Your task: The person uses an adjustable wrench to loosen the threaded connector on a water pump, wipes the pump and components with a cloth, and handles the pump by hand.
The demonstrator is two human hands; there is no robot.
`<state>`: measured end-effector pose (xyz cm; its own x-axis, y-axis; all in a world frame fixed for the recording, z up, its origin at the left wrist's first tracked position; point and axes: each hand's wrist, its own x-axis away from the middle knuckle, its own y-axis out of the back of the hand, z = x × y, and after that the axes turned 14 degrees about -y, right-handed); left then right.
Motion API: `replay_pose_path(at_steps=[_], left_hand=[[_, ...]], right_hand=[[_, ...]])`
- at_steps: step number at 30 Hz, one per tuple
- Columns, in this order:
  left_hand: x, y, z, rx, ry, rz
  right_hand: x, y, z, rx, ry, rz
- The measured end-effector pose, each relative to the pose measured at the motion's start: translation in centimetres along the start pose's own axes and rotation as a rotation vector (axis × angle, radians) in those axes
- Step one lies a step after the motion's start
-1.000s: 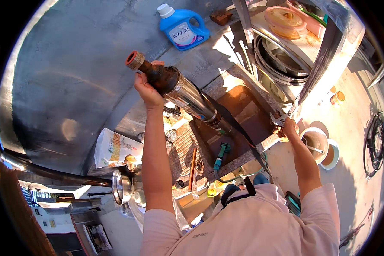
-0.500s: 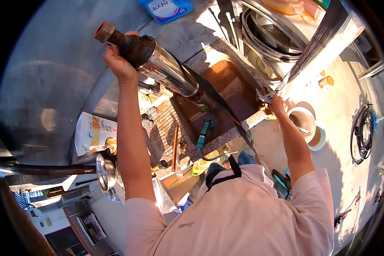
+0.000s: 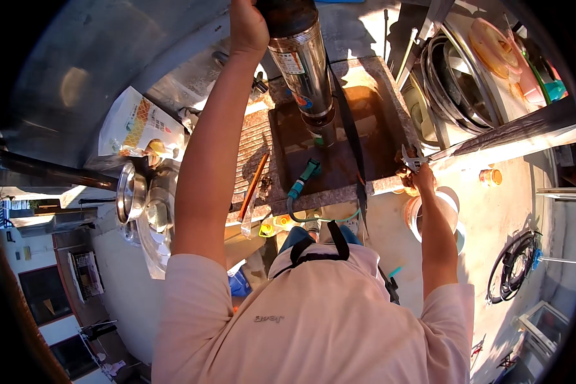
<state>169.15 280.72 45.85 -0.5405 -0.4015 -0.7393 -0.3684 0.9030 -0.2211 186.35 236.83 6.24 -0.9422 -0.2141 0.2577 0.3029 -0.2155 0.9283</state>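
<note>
A steel submersible pump (image 3: 307, 80) with a dark cast top stands nearly upright over the stone sink (image 3: 383, 184), its narrow lower end inside the basin. My left hand (image 3: 248, 29) is closed around the dark top, partly cut off by the upper edge of the view. A flat black cable (image 3: 350, 128) runs down beside the pump and over the sink's front rim. At the basin's right corner, my right hand (image 3: 424, 179) grips an adjustable wrench (image 3: 413, 160). Rusty brown pieces lie by the wrench; their kind is hard to make out.
A teal spray nozzle (image 3: 305, 178) on a hose rests in the basin's front left. On the ribbed drainboard lies a reddish-brown stick (image 3: 255, 185). Metal basins (image 3: 451, 83) lean at the right, near a white bucket (image 3: 416, 214). A printed bag (image 3: 137, 125) sits left.
The pump has tipped from a leftward slant to nearly upright, its top carried right and up out of view by my left hand. My right hand still holds the wrench at the sink corner.
</note>
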Motion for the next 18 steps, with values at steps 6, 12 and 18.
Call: replay_pose_path(at_steps=[6,12,18], left_hand=[[0.1,0.6,1.3,-0.053,-0.124,-0.065],[0.4,1.2,1.3,-0.172,-0.162,-0.042],[0.4,-1.5,-1.5,-0.769,-0.271,-0.029]], right_hand=[[-0.4,-0.1,-0.2,0.023,0.061,-0.002],[0.3,0.5,0.7,0.035,-0.002,0.073],[0.3,0.1,-0.6,0.067,0.09,-0.025]])
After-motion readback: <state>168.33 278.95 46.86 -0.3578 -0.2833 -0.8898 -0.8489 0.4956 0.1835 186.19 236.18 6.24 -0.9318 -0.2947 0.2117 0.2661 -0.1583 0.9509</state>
